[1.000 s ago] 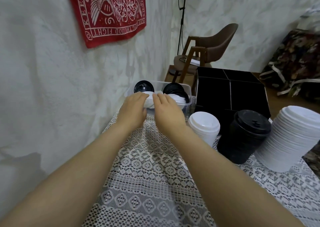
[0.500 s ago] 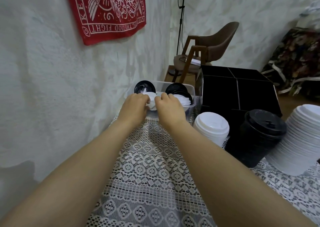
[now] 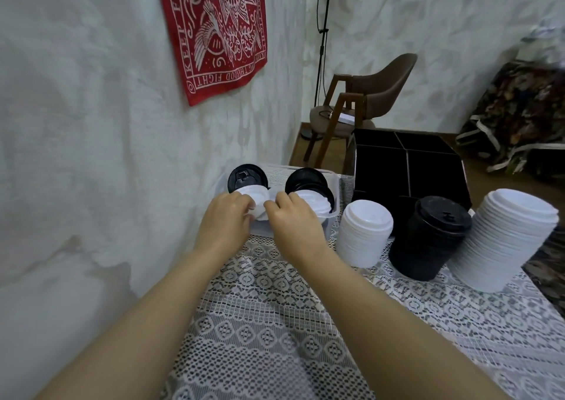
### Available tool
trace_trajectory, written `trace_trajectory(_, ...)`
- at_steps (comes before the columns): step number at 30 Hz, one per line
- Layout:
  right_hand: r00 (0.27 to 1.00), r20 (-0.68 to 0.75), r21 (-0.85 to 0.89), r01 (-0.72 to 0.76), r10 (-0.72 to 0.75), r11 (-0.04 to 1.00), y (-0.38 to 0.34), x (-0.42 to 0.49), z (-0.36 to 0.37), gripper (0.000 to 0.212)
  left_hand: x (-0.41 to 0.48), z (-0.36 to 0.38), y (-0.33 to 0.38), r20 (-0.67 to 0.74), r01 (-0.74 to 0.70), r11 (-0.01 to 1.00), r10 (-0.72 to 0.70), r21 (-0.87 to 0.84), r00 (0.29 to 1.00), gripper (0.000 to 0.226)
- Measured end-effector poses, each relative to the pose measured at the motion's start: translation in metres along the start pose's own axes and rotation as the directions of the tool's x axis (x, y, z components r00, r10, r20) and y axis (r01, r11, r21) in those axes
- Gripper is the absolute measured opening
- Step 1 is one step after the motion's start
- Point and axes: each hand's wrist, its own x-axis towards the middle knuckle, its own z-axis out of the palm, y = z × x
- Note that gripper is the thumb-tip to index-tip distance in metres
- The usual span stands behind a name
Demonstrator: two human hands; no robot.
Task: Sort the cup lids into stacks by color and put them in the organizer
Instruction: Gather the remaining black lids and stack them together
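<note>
1. Left hand [image 3: 226, 221] and right hand [image 3: 295, 224] are both stretched to the clear bin [image 3: 334, 213] at the far left corner of the worktop [image 3: 275, 323], knuckles up, fingers curled down into it
2. Left hand's fingertips pinch the near rim of a white lid [image 3: 259, 199] lying on top of the heap; the right hand's fingers curl onto the same lid from the other side, but whether they grip it or only touch it cannot be told
3. That lid sits straight ahead of both hands, between them, and it is round, so it has no long axis to line up; both hands are about equally near
4. Black lids [image 3: 248, 178] stand on edge behind it against the bin's far wall, mixed in with more white ones
5. Everything the lid must reach lies to the right: the short white stack [image 3: 365, 231] just beside the bin, then the black stack [image 3: 434, 234], then the tall white stack [image 3: 504, 240] near the right edge, with the black organizer [image 3: 406, 167] behind them at the far edge
6. My judgement: the right hand is better placed to carry the lid to the short white stack
</note>
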Motion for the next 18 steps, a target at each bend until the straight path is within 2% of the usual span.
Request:
trace_trajectory(5, 0.999, -0.044, 0.056, -0.021, 0.023, 0.998, -0.017, -0.035, -0.009, 0.04, -0.042, -0.024, 0.016, -0.01, -0.021, 1.0, 0.021, -0.01, 1.0, 0.019)
trace_trajectory(18, 0.988, -0.121, 0.092, 0.104, -0.093, 0.99, -0.062, -0.109, -0.048, 0.034, -0.134, -0.072, 0.037, -0.064, -0.088, 0.996, 0.087, -0.024, 0.994, 0.023)
